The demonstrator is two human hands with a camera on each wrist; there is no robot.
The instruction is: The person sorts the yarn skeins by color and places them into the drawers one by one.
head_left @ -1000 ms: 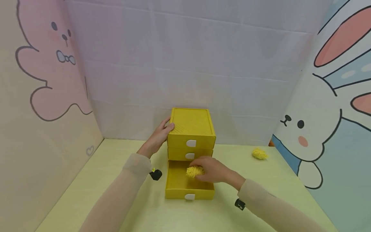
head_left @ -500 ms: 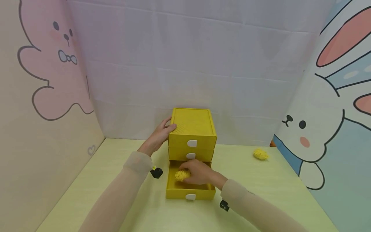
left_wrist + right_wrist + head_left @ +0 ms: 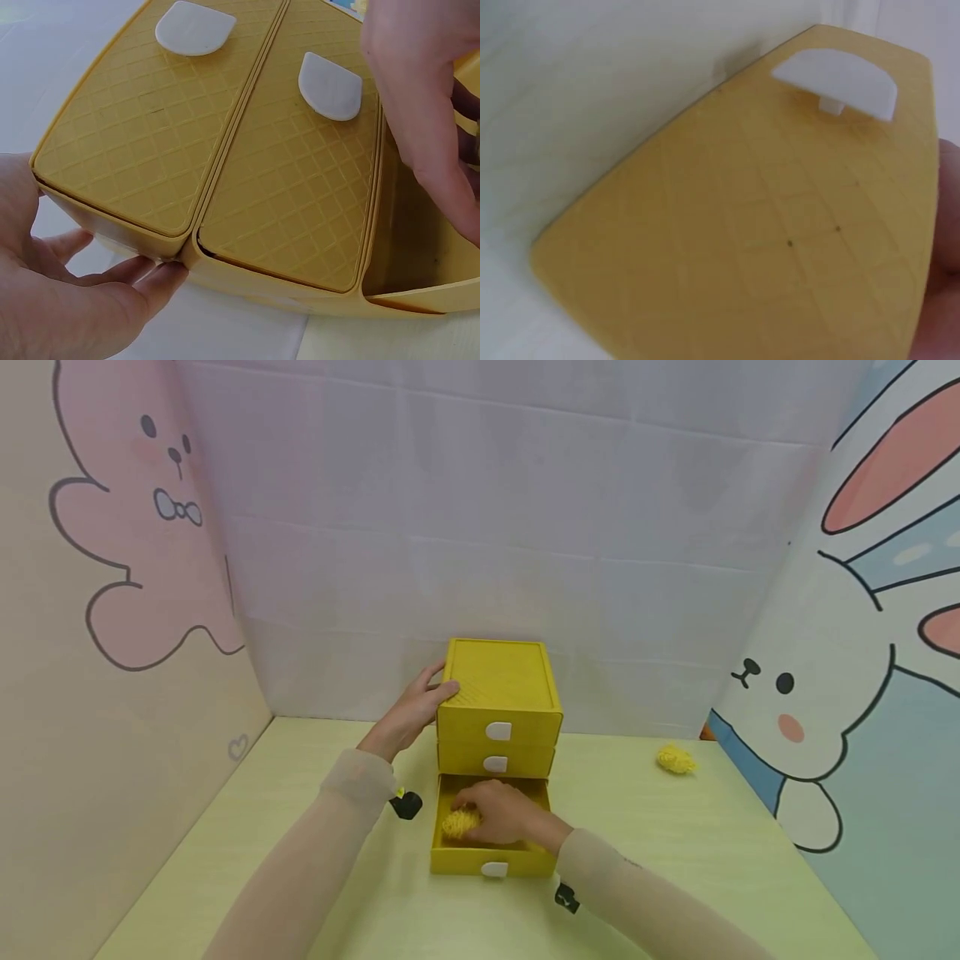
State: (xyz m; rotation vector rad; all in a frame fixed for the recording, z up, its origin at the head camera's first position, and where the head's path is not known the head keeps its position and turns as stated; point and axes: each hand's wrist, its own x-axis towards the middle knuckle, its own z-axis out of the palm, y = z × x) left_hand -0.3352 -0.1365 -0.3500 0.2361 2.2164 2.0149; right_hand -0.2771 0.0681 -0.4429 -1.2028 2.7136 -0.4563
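A yellow drawer cabinet (image 3: 500, 677) stands on the table, its bottom drawer (image 3: 491, 860) pulled out and the two drawers above it closed. My left hand (image 3: 408, 714) rests on the cabinet's left side, thumb on the top edge; the left wrist view shows its fingers (image 3: 124, 274) against the side wall. Inside the bottom drawer, my right hand (image 3: 501, 814) holds a yellow yarn bundle (image 3: 459, 823) near the drawer's left side. The drawer front (image 3: 735, 217) with its white tab (image 3: 840, 79) hides most of that hand in the right wrist view.
A second yellow yarn bundle (image 3: 677, 758) lies on the table (image 3: 637, 827) at the back right. A white cloth wall (image 3: 495, 527) stands behind the cabinet. Printed panels with a pink bear (image 3: 142, 568) and a white rabbit (image 3: 810, 693) flank the table.
My right hand has moved left and down into the bottom drawer with the yarn bundle. The left hand has stayed on the cabinet.
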